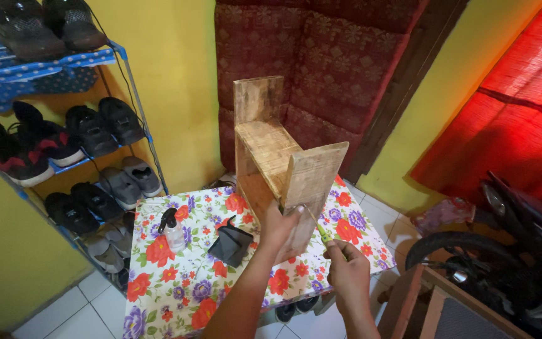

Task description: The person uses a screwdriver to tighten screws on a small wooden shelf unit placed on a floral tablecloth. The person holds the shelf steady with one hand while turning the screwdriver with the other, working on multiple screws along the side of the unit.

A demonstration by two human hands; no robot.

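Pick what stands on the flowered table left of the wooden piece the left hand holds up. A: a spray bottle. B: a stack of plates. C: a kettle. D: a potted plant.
A: a small clear spray bottle with a black trigger stands on the flowered table, beside a black cloth, left of the wooden piece that the left hand grips.

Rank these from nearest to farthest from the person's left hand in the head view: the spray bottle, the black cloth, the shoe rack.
1. Black cloth, on the table just left of the left hand.
2. Spray bottle, further left on the table.
3. Shoe rack, against the wall, far left.
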